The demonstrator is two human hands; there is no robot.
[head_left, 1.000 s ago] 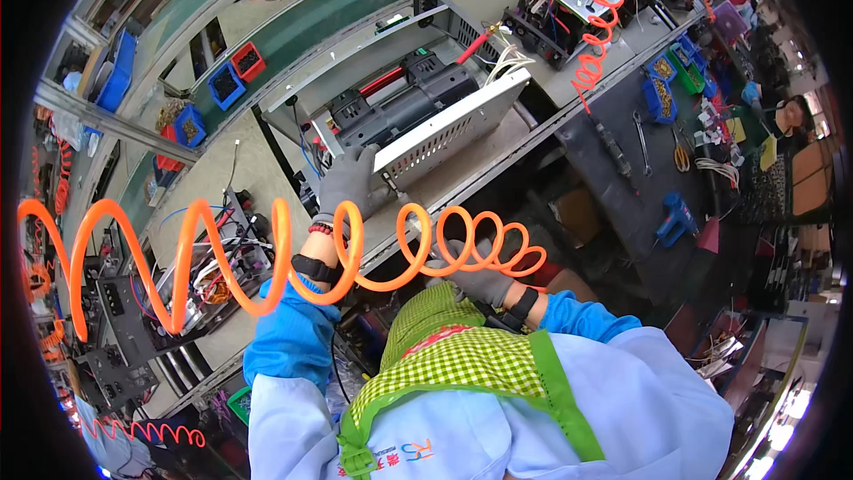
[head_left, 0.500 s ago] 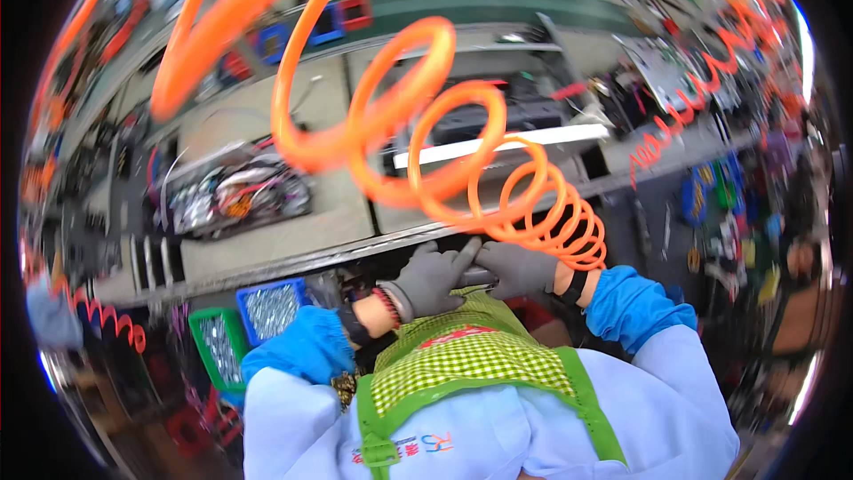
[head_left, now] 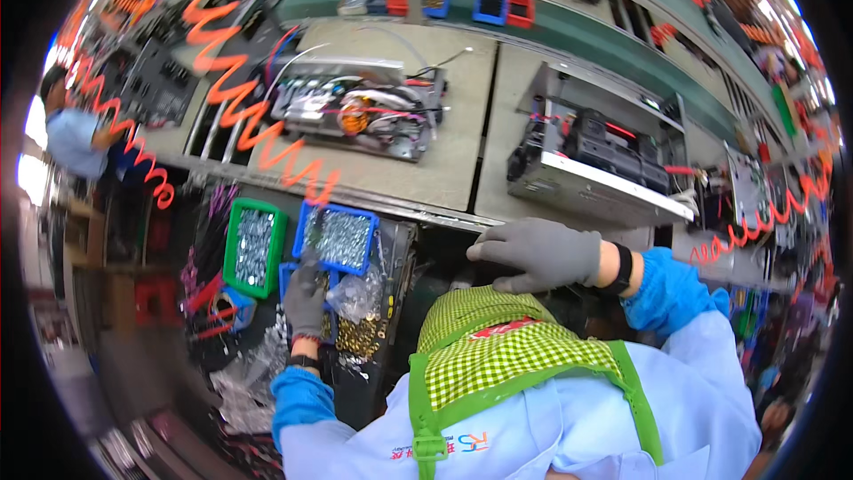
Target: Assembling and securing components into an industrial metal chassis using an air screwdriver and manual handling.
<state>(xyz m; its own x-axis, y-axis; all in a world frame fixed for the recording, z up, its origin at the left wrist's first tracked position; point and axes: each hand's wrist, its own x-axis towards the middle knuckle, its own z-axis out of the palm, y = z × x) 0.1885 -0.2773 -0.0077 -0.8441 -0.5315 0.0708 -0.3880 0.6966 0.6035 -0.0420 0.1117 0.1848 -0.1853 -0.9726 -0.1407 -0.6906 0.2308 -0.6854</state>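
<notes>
Head view: I look down on the person's two gloved hands at the front edge of a workbench (head_left: 451, 147).
Left hand: the left hand (head_left: 305, 298), in a grey glove, reaches down over the bins at the person's left. Its fingertips are blurred near the lower-left corner of the blue bin, and I cannot tell whether they grasp anything.
Right hand: the right hand (head_left: 538, 253), also in grey, hangs palm down beside the bench edge, in front of the apron (head_left: 520, 360). Its fingers are loosely stretched and the thumb stands apart; I see nothing held between them.
Blue bin: the blue bin (head_left: 371, 244) of silvery screws sits below the bench edge, just ahead of the left hand.
Lower bin: a second blue bin (head_left: 284, 277) lies partly hidden under that hand.
Green bin: the green bin (head_left: 279, 244), also of silvery screws, stands left of the blue one.
Loose stuff: a clear plastic bag (head_left: 357, 298) and a heap of brass-coloured parts (head_left: 359, 338) lie right of the left hand.
Bench top: I see a wired unit (head_left: 355, 114) at left and an open metal case (head_left: 613, 187) at right, well apart.
Overhead: an orange coiled hose (head_left: 233, 89) crosses my view in front of the wired unit.
</notes>
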